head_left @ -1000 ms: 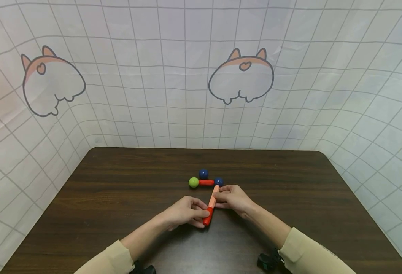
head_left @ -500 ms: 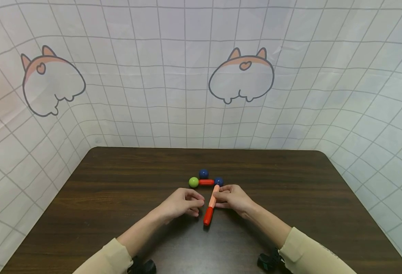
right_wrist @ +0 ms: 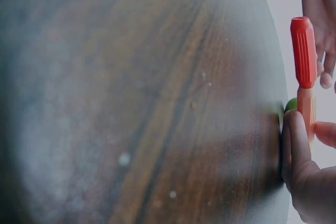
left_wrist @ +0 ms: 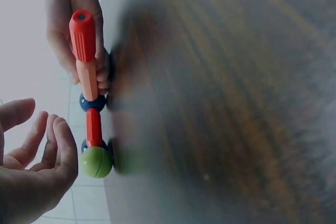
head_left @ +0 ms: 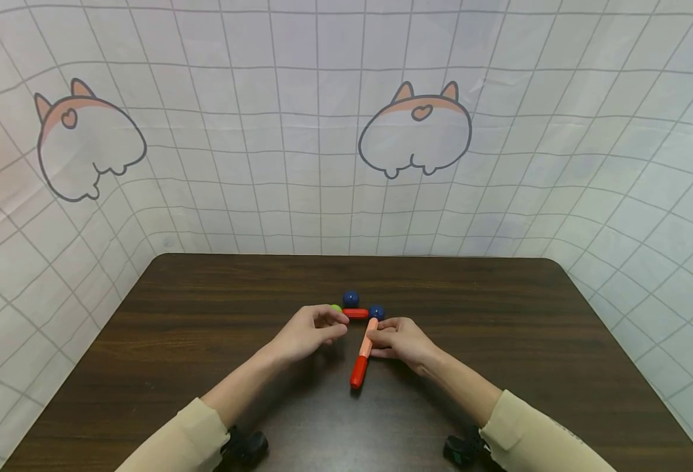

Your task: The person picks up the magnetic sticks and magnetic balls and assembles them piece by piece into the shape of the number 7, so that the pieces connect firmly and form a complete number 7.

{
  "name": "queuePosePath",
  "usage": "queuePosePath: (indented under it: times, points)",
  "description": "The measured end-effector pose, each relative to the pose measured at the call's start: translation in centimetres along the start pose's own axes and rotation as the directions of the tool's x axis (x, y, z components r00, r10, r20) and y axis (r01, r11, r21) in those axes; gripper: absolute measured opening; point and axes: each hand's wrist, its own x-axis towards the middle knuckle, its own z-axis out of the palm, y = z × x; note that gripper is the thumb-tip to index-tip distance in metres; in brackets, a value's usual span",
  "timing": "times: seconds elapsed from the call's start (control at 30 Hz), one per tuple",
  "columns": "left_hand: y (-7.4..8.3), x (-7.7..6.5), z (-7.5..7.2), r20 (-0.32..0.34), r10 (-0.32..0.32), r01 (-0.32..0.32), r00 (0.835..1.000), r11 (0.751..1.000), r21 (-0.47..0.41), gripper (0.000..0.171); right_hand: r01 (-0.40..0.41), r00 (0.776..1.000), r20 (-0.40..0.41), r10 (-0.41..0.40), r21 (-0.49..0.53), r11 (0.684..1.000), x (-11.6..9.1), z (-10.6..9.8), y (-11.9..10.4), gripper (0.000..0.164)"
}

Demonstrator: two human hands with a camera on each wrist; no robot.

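My right hand [head_left: 406, 344] pinches a peach-coloured ribbed rod [head_left: 367, 335] between thumb and fingers. A thicker red ribbed piece [head_left: 358, 372] is joined to the rod's near end and points toward me. The rod's far end meets a dark blue ball [head_left: 376, 312]. From that ball a short red rod [head_left: 355, 314] runs left to a green ball [left_wrist: 97, 162], mostly covered by my left hand in the head view. My left hand [head_left: 306, 333] holds nothing, its thumb and bent fingers apart, close beside the green ball. Behind the short rod sits another dark blue ball [head_left: 351, 299].
The pieces lie around the middle of a dark wood-grain table [head_left: 216, 295]. A white gridded curtain [head_left: 299, 151] with cartoon drawings hangs behind its far edge and along both sides. Black devices [head_left: 463, 451] sit at both wrists.
My left hand has let go of the thick red piece and moved away from me, up to the green ball, now partly covering it. The right hand has kept its pinch in place.
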Motion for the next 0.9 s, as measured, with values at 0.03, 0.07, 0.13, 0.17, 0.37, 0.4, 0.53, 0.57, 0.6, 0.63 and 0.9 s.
queuePosePath:
  times: [0.03, 0.07, 0.13, 0.17, 0.37, 0.4, 0.53, 0.57, 0.6, 0.63, 0.9]
  points:
    - [0.0, 0.1, 0.0, -0.011, 0.008, -0.008, 1.000, 1.000, 0.003, 0.026, -0.002, 1.000, 0.000, 0.002, 0.001, 1.000, 0.0, 0.0, 0.0, 0.050]
    - [0.1, 0.2, -0.1, -0.022, 0.008, -0.008, 1.000, 1.000, 0.002, 0.025, -0.001, 1.000, -0.001, 0.001, 0.002, 1.000, 0.0, 0.0, 0.0, 0.049]
    - [0.2, 0.4, -0.1, -0.047, 0.015, -0.014, 0.999, 1.000, 0.012, 0.025, -0.005, 1.000, -0.004, 0.005, 0.006, 1.000, 0.0, 0.0, 0.0, 0.048]
    - [0.2, 0.6, -0.1, -0.062, 0.019, -0.018, 0.998, 1.000, 0.021, 0.024, -0.008, 1.000, -0.006, 0.008, 0.009, 1.000, 0.0, 0.0, 0.0, 0.047]
    - [0.1, 1.6, -0.4, -0.152, 0.056, -0.046, 0.987, 0.997, 0.062, 0.022, -0.012, 1.000, -0.009, 0.012, 0.013, 1.000, 0.0, -0.1, 0.0, 0.047]
    - [0.1, 1.7, -0.4, -0.162, 0.057, -0.048, 0.985, 0.997, 0.058, 0.022, -0.013, 1.000, -0.010, 0.013, 0.012, 1.000, 0.1, -0.1, 0.0, 0.047]
    - [-0.1, 2.3, -0.8, -0.194, 0.063, -0.053, 0.979, 0.997, 0.057, 0.024, -0.020, 1.000, -0.015, 0.020, 0.015, 1.000, 0.2, 0.0, 0.0, 0.046]
    - [-0.1, 2.5, -0.8, -0.199, 0.065, -0.054, 0.978, 0.997, 0.060, 0.024, -0.020, 1.000, -0.016, 0.020, 0.014, 1.000, 0.2, -0.1, 0.1, 0.046]
    - [-0.2, 2.7, -0.9, -0.206, 0.069, -0.057, 0.976, 0.996, 0.063, 0.024, -0.020, 1.000, -0.015, 0.020, 0.013, 1.000, 0.2, -0.1, 0.1, 0.046]
    - [-0.3, 2.9, -1.0, -0.212, 0.072, -0.058, 0.975, 0.996, 0.069, 0.023, -0.019, 1.000, -0.015, 0.019, 0.012, 1.000, 0.2, -0.1, 0.0, 0.046]
    - [-0.7, 4.1, -1.0, -0.262, 0.046, -0.027, 0.964, 0.997, 0.073, 0.019, -0.020, 1.000, -0.016, 0.020, 0.012, 1.000, 0.2, 0.0, 0.1, 0.045]
